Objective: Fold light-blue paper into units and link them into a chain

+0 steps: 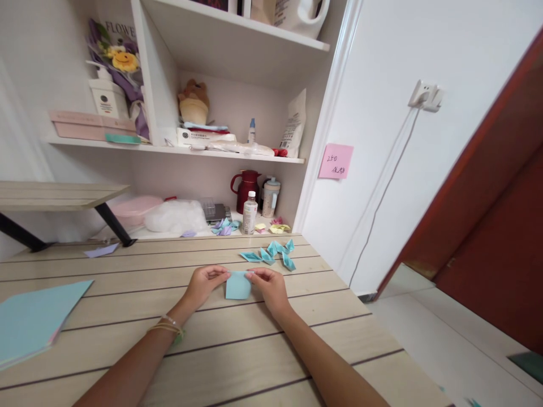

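Note:
A small light-blue square of paper (238,286) is held by its two upper corners over the wooden table. At the upper left corner my left hand (207,285) pinches it between thumb and fingers. My right hand (271,287) grips the upper right corner in the same way. Whether the sheet touches the tabletop I cannot tell. Just beyond my hands lie several folded blue paper pieces (267,256), grouped toward the far right of the table. A bracelet and bands circle my left wrist.
A stack of coloured paper (40,316) lies at the left. Behind the table's far edge stand a plastic bottle (250,213), a dark red jug (246,189) and a tumbler (270,196). A small raised shelf (59,195) is at the far left. A wall (369,186) borders the right side.

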### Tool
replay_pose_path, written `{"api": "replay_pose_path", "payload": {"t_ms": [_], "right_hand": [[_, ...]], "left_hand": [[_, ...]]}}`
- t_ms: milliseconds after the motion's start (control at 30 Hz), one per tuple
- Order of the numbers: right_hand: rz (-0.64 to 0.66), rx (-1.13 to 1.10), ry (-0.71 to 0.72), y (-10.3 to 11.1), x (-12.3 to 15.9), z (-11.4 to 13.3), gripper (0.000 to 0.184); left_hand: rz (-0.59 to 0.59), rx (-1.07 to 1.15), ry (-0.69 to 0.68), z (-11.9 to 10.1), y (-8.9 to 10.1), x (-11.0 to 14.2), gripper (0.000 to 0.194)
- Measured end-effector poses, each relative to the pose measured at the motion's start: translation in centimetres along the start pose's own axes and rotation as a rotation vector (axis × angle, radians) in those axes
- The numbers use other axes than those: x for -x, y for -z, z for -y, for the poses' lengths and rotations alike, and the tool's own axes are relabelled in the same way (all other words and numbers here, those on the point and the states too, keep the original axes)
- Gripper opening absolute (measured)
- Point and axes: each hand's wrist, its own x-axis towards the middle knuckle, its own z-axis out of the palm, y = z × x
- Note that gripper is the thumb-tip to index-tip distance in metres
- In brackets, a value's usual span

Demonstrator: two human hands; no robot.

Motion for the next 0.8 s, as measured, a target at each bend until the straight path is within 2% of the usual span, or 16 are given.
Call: {"api": "replay_pose_path", "payload": {"t_ms": [433,800], "right_hand": [[0.022,0.009,0.025,0.0,0.1,0.1,0.026],[0.008,-0.038,0.033,-0.4,0.1,-0.1,0.027]], "left_hand": [[0.029,-0.026,-0.041,0.1,0.1,0.0,0.017],[0.019,-0.061,-0.038,-1.0,-0.2,0.5,0.019]]}}
